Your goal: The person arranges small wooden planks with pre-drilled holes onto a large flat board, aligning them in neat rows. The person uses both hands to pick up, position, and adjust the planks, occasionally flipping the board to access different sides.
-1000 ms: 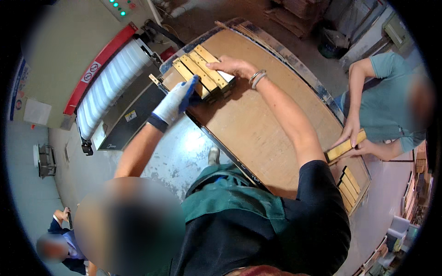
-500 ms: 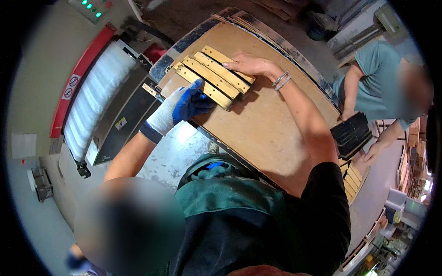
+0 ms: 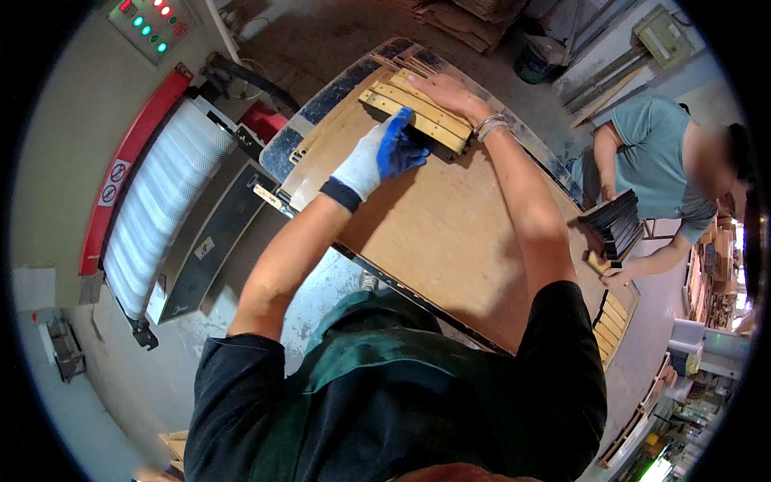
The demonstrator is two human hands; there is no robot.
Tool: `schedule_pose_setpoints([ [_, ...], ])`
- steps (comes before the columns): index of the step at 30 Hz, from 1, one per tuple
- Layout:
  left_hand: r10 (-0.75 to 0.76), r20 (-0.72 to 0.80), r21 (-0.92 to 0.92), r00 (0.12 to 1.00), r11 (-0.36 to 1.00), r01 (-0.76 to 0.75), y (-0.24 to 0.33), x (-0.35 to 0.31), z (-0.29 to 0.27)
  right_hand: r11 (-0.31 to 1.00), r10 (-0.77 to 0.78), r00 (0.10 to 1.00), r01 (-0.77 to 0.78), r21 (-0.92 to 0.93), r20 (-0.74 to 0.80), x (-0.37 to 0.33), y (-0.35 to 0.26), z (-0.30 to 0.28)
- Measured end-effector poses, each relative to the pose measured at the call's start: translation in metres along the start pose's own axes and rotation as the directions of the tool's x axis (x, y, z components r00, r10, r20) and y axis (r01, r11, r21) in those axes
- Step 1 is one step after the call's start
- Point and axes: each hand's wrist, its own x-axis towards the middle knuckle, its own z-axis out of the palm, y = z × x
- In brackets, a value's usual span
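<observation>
A bundle of yellow wooden slats (image 3: 430, 123) with small dark holes and black sides is held together at the far end of the tan tabletop (image 3: 450, 233). My left hand (image 3: 384, 154), in a white glove with blue fingers, grips the bundle's near side. Its thumb side presses on the slats and some fingertips are hidden. Bare, with bracelets at the wrist, my right hand (image 3: 451, 93) presses along the far side of the same bundle, fingers bent against it.
Across the right end of the table a co-worker (image 3: 654, 153) holds black slats (image 3: 614, 221). More yellow slats (image 3: 610, 325) lie near that corner. To the left stands a machine with a ribbed pale roller (image 3: 165, 209) and red bar (image 3: 132, 169). A lit control panel (image 3: 152, 28) is behind it.
Both my hands have moved the slats farther away and slightly right. The slats, spread apart before, are now pressed close together. The co-worker's black slats have tilted.
</observation>
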Motion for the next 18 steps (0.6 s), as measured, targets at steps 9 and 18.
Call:
schedule_pose_setpoints([
  [9, 0.071, -0.023, 0.005, 0.997, 0.998, -0.070, -0.003, 0.016, 0.005, 0.993, 0.009, 0.998, -0.017, -0.117, -0.068, 0.012, 0.000, -0.002],
  [18, 0.074, -0.017, 0.105, 0.997, 0.992, -0.072, -0.004, -0.050, -0.002, 0.995, 0.038, 0.998, -0.033, -0.095, 0.050, -0.009, -0.023, 0.013],
])
